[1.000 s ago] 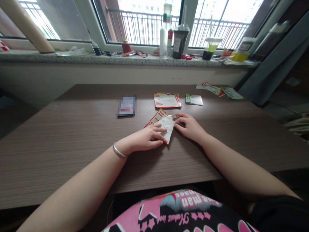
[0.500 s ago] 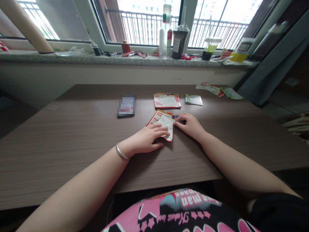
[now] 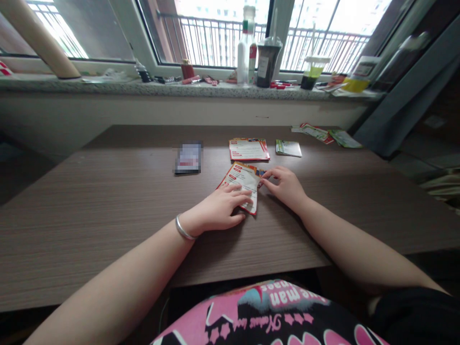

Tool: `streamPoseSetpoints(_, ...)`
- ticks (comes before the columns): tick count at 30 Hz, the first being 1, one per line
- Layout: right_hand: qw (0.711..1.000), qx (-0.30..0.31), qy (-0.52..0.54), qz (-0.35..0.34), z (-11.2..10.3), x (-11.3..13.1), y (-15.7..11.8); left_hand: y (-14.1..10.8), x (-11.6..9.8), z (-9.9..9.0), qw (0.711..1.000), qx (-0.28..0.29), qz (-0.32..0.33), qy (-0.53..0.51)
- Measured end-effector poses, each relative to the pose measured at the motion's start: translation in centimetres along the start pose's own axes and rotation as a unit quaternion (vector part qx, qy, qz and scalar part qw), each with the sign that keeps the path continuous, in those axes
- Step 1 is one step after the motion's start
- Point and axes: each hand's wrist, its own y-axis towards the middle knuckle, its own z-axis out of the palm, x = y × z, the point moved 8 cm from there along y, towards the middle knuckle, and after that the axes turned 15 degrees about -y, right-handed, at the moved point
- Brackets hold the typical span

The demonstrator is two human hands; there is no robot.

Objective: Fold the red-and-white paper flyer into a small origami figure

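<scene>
Far left of the tabletop: bare wood grain. Next, a flat dark-edged item, face blurred out, lying by itself near the far side.

Left wrist wears a silver bangle. Left hand palm down, fingers loosely spread, their tips resting on the printed sheet; thumb well apart from them, below the sheet's near edge. Not gripping; pressing flat.

Sheet lies askew on the table between the two hands, red-bordered, white with red labels, a colourful strip along its far edge. Just beyond it, a neat stack of similar sheets.

Right hand at the sheet's right edge, fingers curled, thumb and forefinger tips close together there. Touching the edge, it seems; cannot tell whether paper is pinched between them.

Beyond that hand, a small pile of green-edged cards. Far right corner: loose red-and-green leaflets, overlapping, beside a green one.
</scene>
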Motion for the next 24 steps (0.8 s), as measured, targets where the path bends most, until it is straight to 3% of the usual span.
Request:
streamPoseSetpoints(8,0.999,-0.031,-0.023,-0.032,-0.9,1.6,-0.3,0.3,0.0,0.0,1.000,-0.017,-0.024,0.008)
streamPoseSetpoints(17,0.999,-0.022,0.008,-0.040,-0.6,1.8,-0.5,0.2,0.6,0.1,0.997,-0.027,-0.075,0.017)
streamPoseSetpoints(24,0.998,-0.008,0.000,-0.068,-0.6,2.3,-0.6,0.2,0.6,0.0,0.996,-0.033,-0.074,0.023)
